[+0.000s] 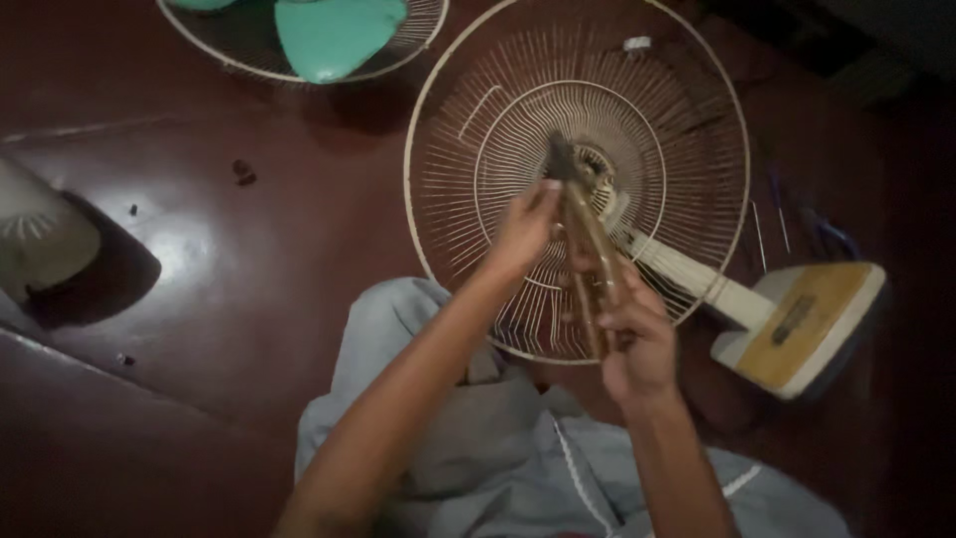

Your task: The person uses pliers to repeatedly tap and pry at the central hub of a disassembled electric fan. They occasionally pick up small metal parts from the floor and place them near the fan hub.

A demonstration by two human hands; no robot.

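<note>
Your right hand (637, 334) gripped the handle of a long brown brush (588, 259) held over the round cream wire fan guard (448, 120), while your left hand's (526, 227) fingers pinched its dark bristled tip.

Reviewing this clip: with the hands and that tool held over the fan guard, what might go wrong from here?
The right hand grips a long pliers-like tool while the left hand pinches near its tip, so a slip might nip fingers. The tip sits over the thin wires of the fan guard, which might bend. Small dark parts lie loose on the dim floor and might get lost.
</note>
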